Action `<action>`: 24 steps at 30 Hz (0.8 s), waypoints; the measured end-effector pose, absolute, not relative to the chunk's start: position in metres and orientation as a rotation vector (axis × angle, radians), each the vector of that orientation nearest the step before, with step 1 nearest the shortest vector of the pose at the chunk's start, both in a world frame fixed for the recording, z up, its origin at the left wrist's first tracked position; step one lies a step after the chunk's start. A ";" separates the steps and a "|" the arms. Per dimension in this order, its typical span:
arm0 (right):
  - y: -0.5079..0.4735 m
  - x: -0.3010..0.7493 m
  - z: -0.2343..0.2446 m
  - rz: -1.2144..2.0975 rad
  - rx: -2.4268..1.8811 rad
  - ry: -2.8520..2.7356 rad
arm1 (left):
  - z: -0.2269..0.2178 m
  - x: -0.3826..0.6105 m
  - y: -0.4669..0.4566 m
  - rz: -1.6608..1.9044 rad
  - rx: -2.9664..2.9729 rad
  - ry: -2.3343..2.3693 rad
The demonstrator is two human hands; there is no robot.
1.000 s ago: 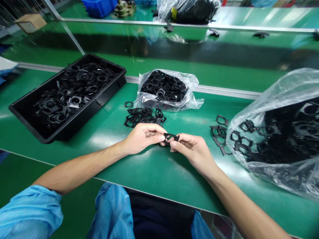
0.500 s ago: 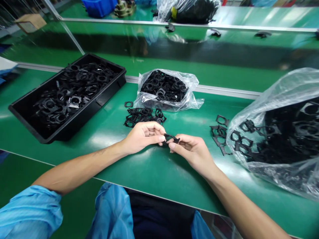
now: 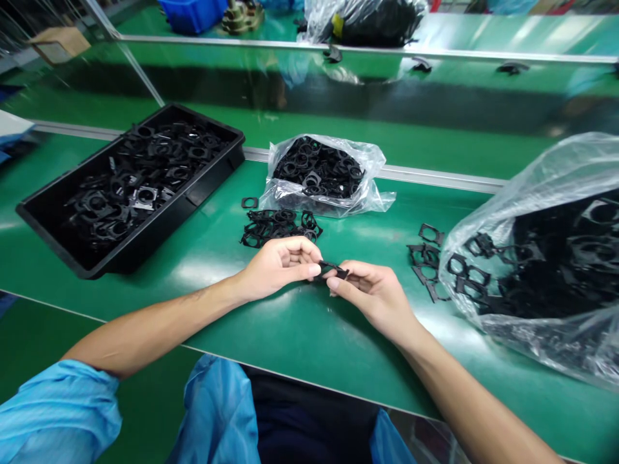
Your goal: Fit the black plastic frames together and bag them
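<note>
Between my two hands, just above the green table, is a small black plastic frame [image 3: 333,269] with an opening in it. My left hand [image 3: 285,263] pinches its left end between thumb and fingers. The right end is gripped by my right hand [image 3: 370,288], thumb in front and fingers behind. Whether one part or two fitted parts are held cannot be made out. Just beyond my left hand lies a pile of black ring-shaped parts [image 3: 275,225]. A few square black frames [image 3: 425,256] lie to the right of my right hand.
A black bin [image 3: 193,193] of black parts stands at the left. A clear bag [image 3: 374,200] of black rings sits at the back middle. On the right, a large clear bag [image 3: 536,174] holds black frames. The green table [image 3: 290,341] has a metal strip [image 3: 435,178] behind it.
The black frame is tilted very slightly differently between my fingers. Both hands stay in nearly the same place.
</note>
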State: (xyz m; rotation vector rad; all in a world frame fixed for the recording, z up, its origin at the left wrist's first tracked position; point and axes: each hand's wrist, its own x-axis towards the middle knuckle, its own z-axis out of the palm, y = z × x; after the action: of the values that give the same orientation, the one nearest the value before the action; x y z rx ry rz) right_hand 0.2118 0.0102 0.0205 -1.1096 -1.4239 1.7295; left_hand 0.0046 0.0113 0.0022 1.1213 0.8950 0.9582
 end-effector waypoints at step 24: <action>0.009 0.212 0.020 1.697 -1.126 -1.481 | 0.003 0.005 0.011 0.943 1.113 0.857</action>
State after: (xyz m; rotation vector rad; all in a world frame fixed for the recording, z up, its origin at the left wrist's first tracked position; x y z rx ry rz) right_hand 0.2122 0.0094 0.0201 -1.1261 -1.4812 1.6965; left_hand 0.0049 0.0109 0.0034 1.1130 0.8569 0.9427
